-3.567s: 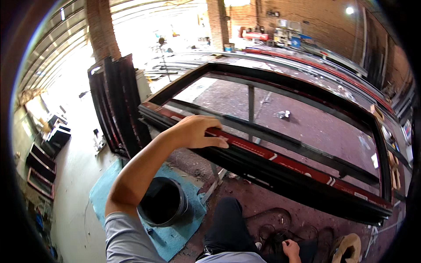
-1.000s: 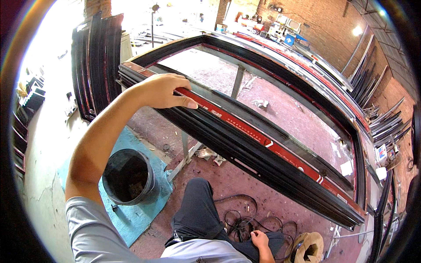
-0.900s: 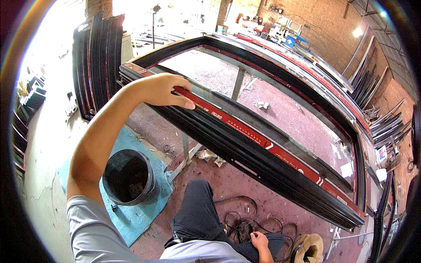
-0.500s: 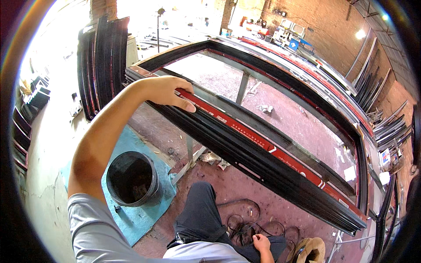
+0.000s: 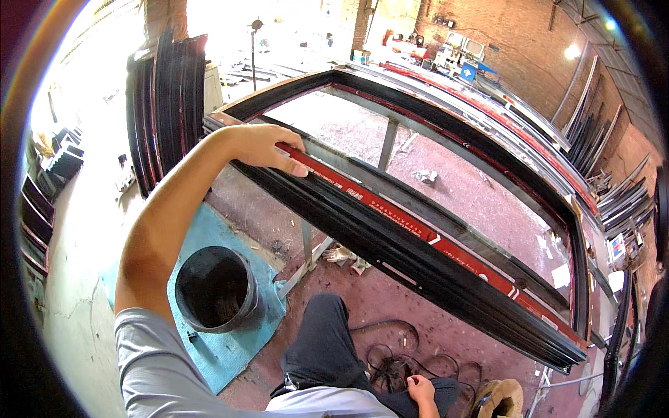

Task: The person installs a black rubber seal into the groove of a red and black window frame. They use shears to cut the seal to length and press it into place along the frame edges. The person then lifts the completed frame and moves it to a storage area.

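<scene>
The big black frame [image 5: 432, 268] lies slanted in front of the person, with its near bar running from the left, farther off, down to the right, close by. It seems to sit on a gray metal stand [image 5: 306, 240]. The left hand [image 5: 268, 150] is clamped on the near bar, toward its left end. The fingers go over the red strip [image 5: 463, 258] on top, and the thumb presses on the near side. The right hand [image 5: 420, 386] is low, by the person's knee, with its fingers curled in. I cannot tell if that grip has anything in it.

To hold the frame well, I think the thumb and fingers should squeeze evenly, so the bar does not roll or slip. The long right side has no hand on it, so it may tip or swing. A second hand farther right would likely make it steadier.

On the left, a black bucket [image 5: 252, 310] stands on a blue mat [image 5: 230, 359]. It is dark inside, with a bit of brown low down, too dim to name. Near on the right is a tan round thing [image 5: 514, 391] with a hole in its top. I cannot see what is in it.
</scene>
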Demonstrator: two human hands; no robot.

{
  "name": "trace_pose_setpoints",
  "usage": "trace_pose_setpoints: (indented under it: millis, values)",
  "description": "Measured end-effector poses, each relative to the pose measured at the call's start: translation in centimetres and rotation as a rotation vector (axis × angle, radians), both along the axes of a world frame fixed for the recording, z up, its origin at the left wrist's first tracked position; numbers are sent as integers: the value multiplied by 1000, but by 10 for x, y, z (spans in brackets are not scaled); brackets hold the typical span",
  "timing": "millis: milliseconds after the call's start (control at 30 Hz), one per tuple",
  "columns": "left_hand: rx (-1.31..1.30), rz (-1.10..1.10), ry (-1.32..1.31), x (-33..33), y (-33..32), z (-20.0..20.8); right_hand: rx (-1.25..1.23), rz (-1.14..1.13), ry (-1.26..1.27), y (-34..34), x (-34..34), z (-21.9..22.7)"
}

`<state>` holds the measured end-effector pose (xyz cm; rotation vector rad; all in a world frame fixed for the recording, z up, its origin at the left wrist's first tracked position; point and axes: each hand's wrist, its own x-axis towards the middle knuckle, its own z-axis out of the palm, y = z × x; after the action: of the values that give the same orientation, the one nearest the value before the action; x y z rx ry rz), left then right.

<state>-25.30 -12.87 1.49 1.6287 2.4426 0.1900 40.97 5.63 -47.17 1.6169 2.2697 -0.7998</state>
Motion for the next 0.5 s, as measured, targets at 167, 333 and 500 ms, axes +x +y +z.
trace_pose_setpoints:
  millis: [167,333,500]
  values:
    - [-17,26,-46,-18,-7,1,24,13,30,0,4,-1]
    - [80,-48,7,-8,-12,0,-13,-1,17,0,0,0]
    - [137,-56,-24,-7,-16,1,-30,-12,-49,6,-2,0]
